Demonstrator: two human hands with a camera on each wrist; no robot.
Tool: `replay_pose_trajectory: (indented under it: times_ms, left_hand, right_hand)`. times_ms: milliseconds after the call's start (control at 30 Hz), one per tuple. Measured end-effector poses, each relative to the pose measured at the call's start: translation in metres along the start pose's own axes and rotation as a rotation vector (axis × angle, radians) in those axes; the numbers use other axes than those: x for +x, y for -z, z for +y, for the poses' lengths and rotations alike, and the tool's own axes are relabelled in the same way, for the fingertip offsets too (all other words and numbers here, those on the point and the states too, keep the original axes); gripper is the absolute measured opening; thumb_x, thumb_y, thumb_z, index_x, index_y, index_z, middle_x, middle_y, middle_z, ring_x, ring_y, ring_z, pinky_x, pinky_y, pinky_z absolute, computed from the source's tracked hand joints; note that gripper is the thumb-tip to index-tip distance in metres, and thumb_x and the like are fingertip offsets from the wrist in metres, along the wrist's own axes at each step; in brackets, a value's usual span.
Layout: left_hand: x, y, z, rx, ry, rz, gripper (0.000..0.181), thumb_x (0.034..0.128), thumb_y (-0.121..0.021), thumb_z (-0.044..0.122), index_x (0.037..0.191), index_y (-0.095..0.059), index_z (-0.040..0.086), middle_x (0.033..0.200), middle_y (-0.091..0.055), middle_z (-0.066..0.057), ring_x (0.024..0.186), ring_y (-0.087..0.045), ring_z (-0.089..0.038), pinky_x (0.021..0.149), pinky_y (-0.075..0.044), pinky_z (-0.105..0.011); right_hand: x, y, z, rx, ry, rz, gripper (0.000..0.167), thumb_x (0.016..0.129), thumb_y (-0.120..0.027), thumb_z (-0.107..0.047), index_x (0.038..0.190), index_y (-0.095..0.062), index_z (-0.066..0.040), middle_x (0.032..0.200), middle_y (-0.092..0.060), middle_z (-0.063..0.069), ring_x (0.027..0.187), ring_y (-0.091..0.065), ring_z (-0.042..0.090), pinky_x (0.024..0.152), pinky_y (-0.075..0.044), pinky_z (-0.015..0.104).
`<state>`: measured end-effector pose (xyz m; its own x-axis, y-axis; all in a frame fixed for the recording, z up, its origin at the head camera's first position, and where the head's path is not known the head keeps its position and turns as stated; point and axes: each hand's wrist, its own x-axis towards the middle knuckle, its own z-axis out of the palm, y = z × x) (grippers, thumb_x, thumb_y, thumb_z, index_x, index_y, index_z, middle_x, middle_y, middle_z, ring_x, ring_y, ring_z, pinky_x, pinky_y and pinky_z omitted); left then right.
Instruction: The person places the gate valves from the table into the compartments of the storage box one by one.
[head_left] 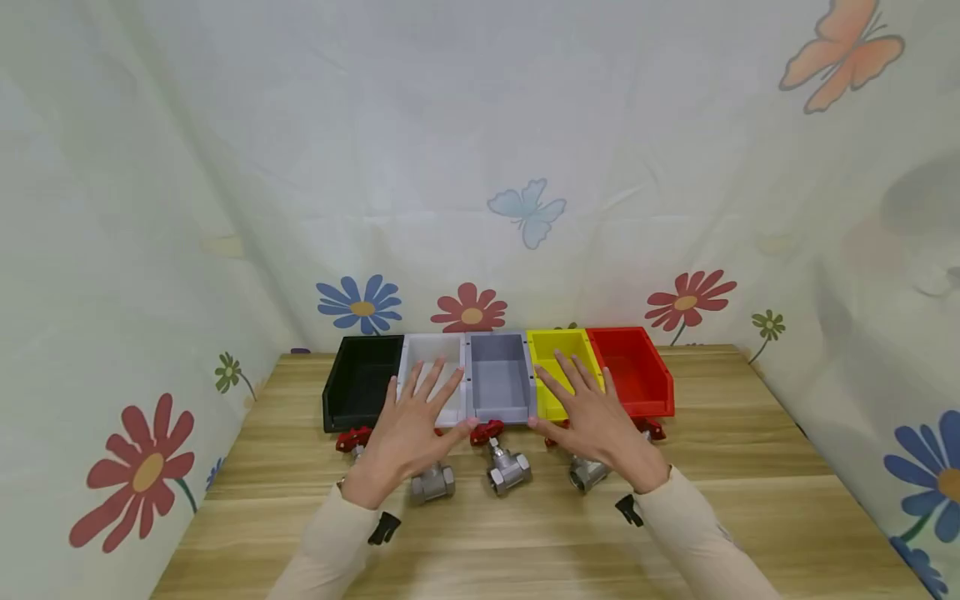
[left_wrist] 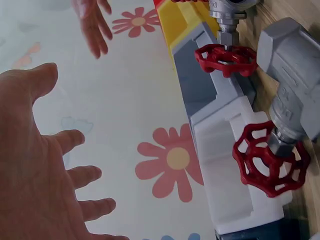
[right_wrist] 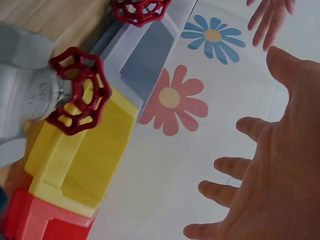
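Note:
Both hands hover palm down with fingers spread, holding nothing. In the head view my left hand covers part of a metal valve and overlaps the white bin. My right hand hangs over another valve, before the yellow bin. Between the hands lies a silver valve with a red handwheel. At the far left, a red handwheel peeks out beside the left hand. The wrist views show red handwheels close by, apart from the fingers.
Side by side at the table's back stand a black bin, the white one, a grey bin, the yellow one and a red bin. A flower-printed curtain rises behind the wooden table. Black straps hang at the wrists.

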<state>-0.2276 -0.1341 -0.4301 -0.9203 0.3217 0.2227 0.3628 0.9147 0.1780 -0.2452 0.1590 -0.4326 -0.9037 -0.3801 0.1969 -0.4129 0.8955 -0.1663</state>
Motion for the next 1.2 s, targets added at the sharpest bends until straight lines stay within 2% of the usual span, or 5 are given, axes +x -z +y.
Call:
replay_pose_trajectory:
  times_ms: [200, 500, 700, 933, 1200]
  left_hand:
    - [-0.006, 0.0, -0.015, 0.006, 0.025, 0.033, 0.078, 0.0918, -0.04, 0.072, 0.157, -0.022, 0.032, 0.167, -0.012, -0.003, 0.153, -0.012, -0.035, 0.117, -0.014, -0.067]
    - [-0.01, 0.001, -0.032, -0.004, 0.066, 0.039, 0.078, 0.0927, -0.041, 0.07, 0.157, -0.021, 0.03, 0.167, -0.013, -0.005, 0.152, -0.013, -0.037, 0.117, -0.016, -0.066]
    - [-0.013, -0.002, -0.047, -0.02, 0.107, 0.047, 0.079, 0.0928, -0.043, 0.068, 0.158, -0.023, 0.028, 0.167, -0.012, -0.007, 0.152, -0.015, -0.038, 0.116, -0.018, -0.066]
    - [-0.018, -0.006, -0.069, -0.052, 0.158, 0.041, 0.081, 0.0934, -0.045, 0.067, 0.158, -0.02, 0.026, 0.167, -0.012, -0.01, 0.151, -0.015, -0.042, 0.115, -0.019, -0.067]
    - [-0.023, -0.015, -0.091, -0.062, 0.19, 0.04, 0.077, 0.0959, -0.05, 0.057, 0.158, -0.021, 0.021, 0.165, -0.015, -0.015, 0.149, -0.016, -0.046, 0.113, -0.023, -0.069]
  right_hand:
    - [-0.009, 0.0, 0.012, -0.017, -0.007, 0.003, 0.082, 0.087, -0.05, -0.071, 0.156, -0.026, -0.033, 0.166, -0.017, 0.009, 0.15, -0.02, 0.04, 0.115, -0.012, 0.07]
    - [-0.017, 0.004, 0.026, -0.009, -0.051, -0.004, 0.083, 0.086, -0.059, -0.064, 0.156, -0.026, -0.032, 0.166, -0.016, 0.01, 0.149, -0.019, 0.041, 0.115, -0.012, 0.07]
    - [-0.023, 0.0, 0.037, -0.003, -0.072, -0.021, 0.085, 0.085, -0.062, -0.061, 0.156, -0.027, -0.031, 0.165, -0.016, 0.012, 0.15, -0.016, 0.041, 0.114, -0.012, 0.071]
    - [-0.034, -0.004, 0.052, 0.0, -0.099, 0.006, 0.087, 0.082, -0.071, -0.054, 0.155, -0.03, -0.03, 0.162, -0.022, 0.015, 0.148, -0.018, 0.044, 0.113, -0.012, 0.072]
    - [-0.046, -0.006, 0.066, -0.032, -0.107, 0.006, 0.085, 0.082, -0.075, -0.044, 0.154, -0.035, -0.022, 0.161, -0.026, 0.017, 0.145, -0.022, 0.045, 0.111, -0.017, 0.074]
